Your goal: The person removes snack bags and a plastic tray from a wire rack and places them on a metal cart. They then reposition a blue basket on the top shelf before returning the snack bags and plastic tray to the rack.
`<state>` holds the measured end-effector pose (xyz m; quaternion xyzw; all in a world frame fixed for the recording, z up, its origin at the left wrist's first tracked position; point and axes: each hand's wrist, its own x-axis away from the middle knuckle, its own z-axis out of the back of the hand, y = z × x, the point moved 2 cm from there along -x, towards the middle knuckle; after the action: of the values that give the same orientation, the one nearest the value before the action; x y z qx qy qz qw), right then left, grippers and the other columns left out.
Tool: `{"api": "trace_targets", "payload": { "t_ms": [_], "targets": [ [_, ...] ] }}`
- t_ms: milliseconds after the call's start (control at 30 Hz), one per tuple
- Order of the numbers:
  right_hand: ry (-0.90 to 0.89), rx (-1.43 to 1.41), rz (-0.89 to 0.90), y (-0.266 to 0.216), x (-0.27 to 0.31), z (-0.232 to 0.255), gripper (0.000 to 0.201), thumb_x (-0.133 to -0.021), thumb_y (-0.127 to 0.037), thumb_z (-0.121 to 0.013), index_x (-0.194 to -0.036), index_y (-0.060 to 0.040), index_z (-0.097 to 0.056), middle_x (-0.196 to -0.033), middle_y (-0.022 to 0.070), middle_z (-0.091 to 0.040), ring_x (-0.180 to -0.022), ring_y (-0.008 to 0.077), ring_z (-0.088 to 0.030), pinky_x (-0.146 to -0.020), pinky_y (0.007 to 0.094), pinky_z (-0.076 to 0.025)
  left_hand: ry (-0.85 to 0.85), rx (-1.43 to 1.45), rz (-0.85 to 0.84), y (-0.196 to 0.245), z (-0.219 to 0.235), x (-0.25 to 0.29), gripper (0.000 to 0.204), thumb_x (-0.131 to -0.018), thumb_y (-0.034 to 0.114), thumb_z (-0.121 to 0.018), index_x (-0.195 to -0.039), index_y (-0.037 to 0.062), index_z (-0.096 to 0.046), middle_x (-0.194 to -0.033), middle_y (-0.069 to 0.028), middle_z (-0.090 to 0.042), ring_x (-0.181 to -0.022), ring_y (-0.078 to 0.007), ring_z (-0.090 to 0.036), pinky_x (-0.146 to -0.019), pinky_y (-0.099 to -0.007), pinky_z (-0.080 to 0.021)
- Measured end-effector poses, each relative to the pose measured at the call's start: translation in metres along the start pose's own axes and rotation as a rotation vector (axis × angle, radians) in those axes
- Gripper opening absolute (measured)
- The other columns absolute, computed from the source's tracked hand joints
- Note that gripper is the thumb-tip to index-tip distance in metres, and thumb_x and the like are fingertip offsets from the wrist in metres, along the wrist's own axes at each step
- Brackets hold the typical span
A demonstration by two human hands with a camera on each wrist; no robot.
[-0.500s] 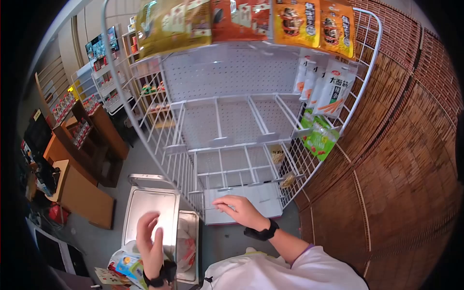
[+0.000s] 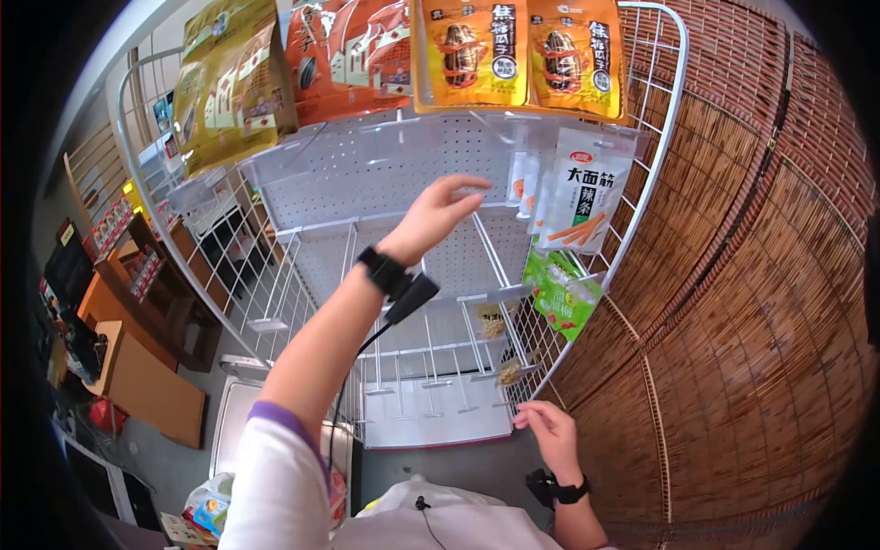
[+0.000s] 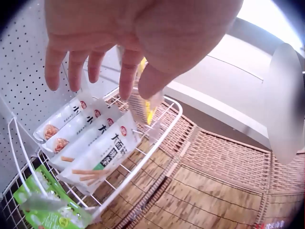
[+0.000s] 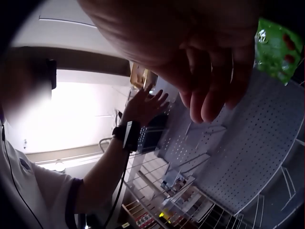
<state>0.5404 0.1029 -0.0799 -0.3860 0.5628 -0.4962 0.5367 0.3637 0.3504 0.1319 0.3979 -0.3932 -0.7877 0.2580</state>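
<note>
My left hand (image 2: 433,220) is raised in front of the rack, fingers loosely extended toward the hanging white snack bags (image 2: 579,194). In the left wrist view, its fingers (image 3: 128,71) hang above a row of these white bags (image 3: 102,155) and hold nothing. Below them hang green snack bags (image 3: 50,202). My right hand (image 2: 553,438) is low at the rack's right side, fingers relaxed and bent, with nothing in them. A green bag (image 4: 280,50) shows beside it in the right wrist view.
Gold (image 2: 240,87), red (image 2: 348,64) and orange bags (image 2: 472,55) hang along the top of the white wire rack (image 2: 674,101). Bare hooks (image 2: 495,257) stick out below. A woven screen (image 2: 715,302) stands on the right, a metal cart (image 2: 240,403) at lower left.
My left hand has risen from over the cart to the upper middle of the rack. The right hand has moved right and lower, away from the rack's base. The head view has shifted.
</note>
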Motion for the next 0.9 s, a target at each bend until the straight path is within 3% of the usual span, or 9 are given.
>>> {"api": "trace_targets", "payload": {
  "t_ms": [67,133,200,300,467,667,767,833,900],
  "targets": [
    [0.142,-0.057,-0.025,0.000,0.002,0.010,0.015,-0.092,-0.002,-0.049,-0.100,0.0041,-0.061,-0.084,0.0094,-0.065,-0.077,0.0140,-0.062,-0.072,0.0251,-0.049,-0.023,0.031,0.029,-0.007,-0.007,-0.041,0.035,-0.091,0.022,-0.055,-0.123,0.0083,-0.055,-0.115,-0.0079,-0.057,-0.108,-0.0135,-0.050,-0.089,-0.0252,-0.039],
    [0.209,-0.054,-0.019,-0.003,0.003,0.015,0.015,-0.092,-0.002,-0.049,-0.099,0.0038,-0.060,-0.083,0.0094,-0.065,-0.077,0.0137,-0.062,-0.072,0.0246,-0.048,0.112,0.095,0.090,-0.025,-0.013,-0.079,0.040,-0.090,0.028,-0.056,-0.125,0.0088,-0.055,-0.115,-0.0080,-0.059,-0.108,-0.0148,-0.051,-0.093,-0.0280,-0.038],
    [0.314,-0.018,-0.072,-0.005,0.005,0.020,0.014,-0.092,-0.002,-0.049,-0.099,0.0038,-0.060,-0.082,0.0092,-0.064,-0.075,0.0136,-0.061,-0.071,0.0241,-0.048,0.080,0.090,0.070,-0.073,-0.015,-0.128,0.042,-0.090,0.031,-0.057,-0.126,0.0094,-0.054,-0.120,-0.0076,-0.057,-0.110,-0.0154,-0.050,-0.094,-0.0294,-0.037],
    [0.415,-0.001,-0.065,-0.006,0.005,0.027,0.015,-0.092,-0.003,-0.049,-0.099,0.0042,-0.061,-0.082,0.0088,-0.065,-0.074,0.0129,-0.061,-0.070,0.0234,-0.048,0.091,0.132,0.011,-0.086,-0.024,-0.160,0.042,-0.089,0.030,-0.055,-0.124,0.0072,-0.054,-0.118,-0.0067,-0.058,-0.106,-0.0153,-0.052,-0.092,-0.0311,-0.039],
    [0.578,0.021,-0.080,-0.007,-0.002,0.031,0.015,-0.092,-0.003,-0.049,-0.099,0.0043,-0.061,-0.081,0.0085,-0.064,-0.073,0.0127,-0.061,-0.069,0.0232,-0.048,0.182,0.198,-0.048,-0.060,-0.034,-0.166,0.035,-0.093,0.033,-0.048,-0.113,0.0057,-0.057,-0.103,-0.0056,-0.061,-0.091,-0.0118,-0.056,-0.081,-0.0285,-0.044],
    [0.592,0.061,-0.086,-0.009,-0.017,0.019,0.015,-0.092,-0.001,-0.049,-0.099,0.0047,-0.061,-0.081,0.0083,-0.064,-0.074,0.0127,-0.061,-0.069,0.0232,-0.048,0.051,0.442,0.095,-0.085,-0.036,-0.186,0.032,-0.096,0.030,-0.043,-0.114,0.0068,-0.054,-0.102,-0.0025,-0.060,-0.090,-0.0134,-0.058,-0.083,-0.0286,-0.048],
    [0.587,0.065,-0.081,-0.007,-0.030,0.020,0.015,-0.092,-0.001,-0.049,-0.098,0.0048,-0.061,-0.081,0.0085,-0.064,-0.074,0.0126,-0.061,-0.069,0.0232,-0.048,-0.020,0.264,0.051,-0.089,-0.037,-0.186,0.034,-0.095,0.027,-0.047,-0.121,0.0058,-0.051,-0.109,-0.0053,-0.060,-0.096,-0.0138,-0.057,-0.086,-0.0290,-0.046],
    [0.581,0.069,-0.049,-0.014,-0.045,0.020,0.015,-0.092,-0.001,-0.049,-0.098,0.0048,-0.061,-0.081,0.0083,-0.065,-0.073,0.0119,-0.061,-0.069,0.0229,-0.048,0.005,0.201,-0.268,-0.086,-0.043,-0.175,0.039,-0.093,0.027,-0.051,-0.126,0.0052,-0.049,-0.115,-0.0063,-0.059,-0.099,-0.0142,-0.056,-0.088,-0.0288,-0.045],
    [0.558,0.108,0.011,-0.023,-0.063,0.025,0.015,-0.089,0.001,-0.051,-0.099,0.0040,-0.062,-0.088,0.0105,-0.065,-0.079,0.0150,-0.062,-0.074,0.0257,-0.048,-0.026,0.241,-0.242,-0.087,-0.046,-0.170,0.040,-0.092,0.027,-0.053,-0.125,0.0043,-0.050,-0.113,-0.0060,-0.059,-0.099,-0.0141,-0.056,-0.088,-0.0286,-0.044]
  ]
}}
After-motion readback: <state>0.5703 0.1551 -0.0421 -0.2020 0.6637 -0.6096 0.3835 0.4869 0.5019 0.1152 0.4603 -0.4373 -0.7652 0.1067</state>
